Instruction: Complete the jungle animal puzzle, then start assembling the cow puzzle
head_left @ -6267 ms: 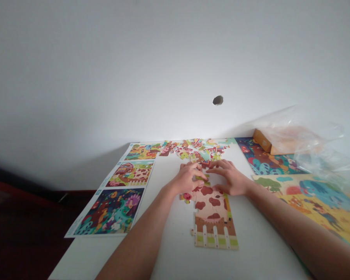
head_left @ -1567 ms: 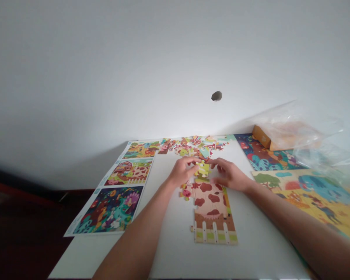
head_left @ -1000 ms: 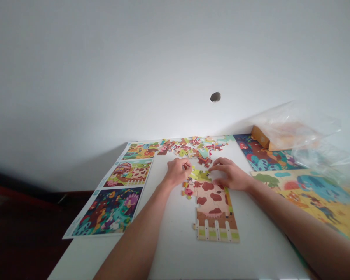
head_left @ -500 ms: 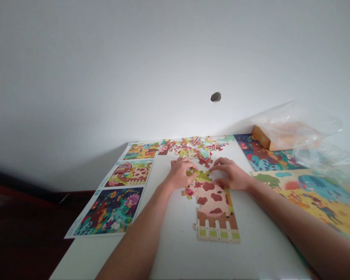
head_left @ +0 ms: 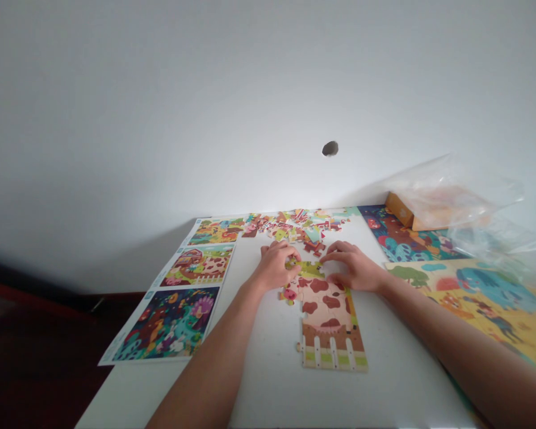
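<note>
A partly joined puzzle (head_left: 328, 319) lies on the white table, showing a spotted cow body above a white fence. My left hand (head_left: 277, 266) is at its upper left, thumb and forefinger curled together on a green puzzle piece (head_left: 292, 264) beside the pink cow's head (head_left: 291, 292). My right hand (head_left: 351, 267) rests at the upper right edge, its thumb and fingers apart next to the green top pieces (head_left: 312, 269). Nothing shows between the right fingers.
Loose puzzle pieces (head_left: 295, 223) lie heaped at the back, near the wall. A picture sheet (head_left: 178, 298) is on the left. To the right are a dark finished puzzle (head_left: 395, 238), a yellow animal puzzle (head_left: 473, 298), an orange box (head_left: 399, 208) and clear plastic bags (head_left: 455, 185).
</note>
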Motion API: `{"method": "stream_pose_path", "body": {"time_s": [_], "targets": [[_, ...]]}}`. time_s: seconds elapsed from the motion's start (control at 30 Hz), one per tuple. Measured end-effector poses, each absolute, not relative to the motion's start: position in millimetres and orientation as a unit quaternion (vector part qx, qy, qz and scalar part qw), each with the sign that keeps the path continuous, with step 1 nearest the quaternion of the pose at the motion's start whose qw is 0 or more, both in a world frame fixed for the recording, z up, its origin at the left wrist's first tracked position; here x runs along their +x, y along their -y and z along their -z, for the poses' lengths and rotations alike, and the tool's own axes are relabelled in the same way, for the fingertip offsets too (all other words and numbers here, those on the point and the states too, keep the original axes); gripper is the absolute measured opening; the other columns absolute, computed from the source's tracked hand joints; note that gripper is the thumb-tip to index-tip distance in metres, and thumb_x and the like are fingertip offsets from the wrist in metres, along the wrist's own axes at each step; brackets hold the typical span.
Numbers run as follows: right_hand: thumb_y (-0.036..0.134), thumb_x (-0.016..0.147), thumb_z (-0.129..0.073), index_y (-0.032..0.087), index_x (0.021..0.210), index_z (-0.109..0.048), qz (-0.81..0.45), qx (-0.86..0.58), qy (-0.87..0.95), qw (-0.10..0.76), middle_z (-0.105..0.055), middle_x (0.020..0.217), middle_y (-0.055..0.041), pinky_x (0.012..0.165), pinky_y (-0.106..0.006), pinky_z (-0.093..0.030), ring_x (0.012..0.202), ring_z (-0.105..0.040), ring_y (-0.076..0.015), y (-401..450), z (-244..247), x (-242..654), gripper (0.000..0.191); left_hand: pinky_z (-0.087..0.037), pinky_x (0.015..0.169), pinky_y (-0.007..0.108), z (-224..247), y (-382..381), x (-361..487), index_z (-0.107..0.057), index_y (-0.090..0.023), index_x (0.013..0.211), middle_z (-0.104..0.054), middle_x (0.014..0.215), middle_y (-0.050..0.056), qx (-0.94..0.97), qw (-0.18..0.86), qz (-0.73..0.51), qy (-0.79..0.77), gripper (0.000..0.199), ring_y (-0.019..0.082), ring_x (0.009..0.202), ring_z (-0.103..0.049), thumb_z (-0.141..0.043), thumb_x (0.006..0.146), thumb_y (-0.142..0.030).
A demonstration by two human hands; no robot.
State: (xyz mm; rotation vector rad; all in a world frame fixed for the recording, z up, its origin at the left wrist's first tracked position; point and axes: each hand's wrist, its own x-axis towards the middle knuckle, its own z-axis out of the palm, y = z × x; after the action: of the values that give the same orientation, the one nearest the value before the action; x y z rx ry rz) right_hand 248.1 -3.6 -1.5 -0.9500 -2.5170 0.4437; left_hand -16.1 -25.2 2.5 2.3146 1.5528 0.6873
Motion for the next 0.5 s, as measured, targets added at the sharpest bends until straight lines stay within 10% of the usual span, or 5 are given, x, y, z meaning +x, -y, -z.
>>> {"method": "stream_pose_path", "body": {"time_s": [0.5], "targets": [[0.034,0.079,-0.073,0.027,0.114,-0.070,-0.156,-0.333,0.905,0.215,-0.060,0.113,-0.0103,0.094,-0.047,-0.045,0.104,-0.058,-0.0275,2.4,3.7,248.3,0.036,-0.033,0.096,0.044,-1.4,24.6,-16.2,-0.069,-0.025,0.087,-0.066,0.098,0.003,0.802,0.140,-0.232,-0.532,0.012,0.026,0.107,-0.057,-0.067,0.076,-0.027]]}}
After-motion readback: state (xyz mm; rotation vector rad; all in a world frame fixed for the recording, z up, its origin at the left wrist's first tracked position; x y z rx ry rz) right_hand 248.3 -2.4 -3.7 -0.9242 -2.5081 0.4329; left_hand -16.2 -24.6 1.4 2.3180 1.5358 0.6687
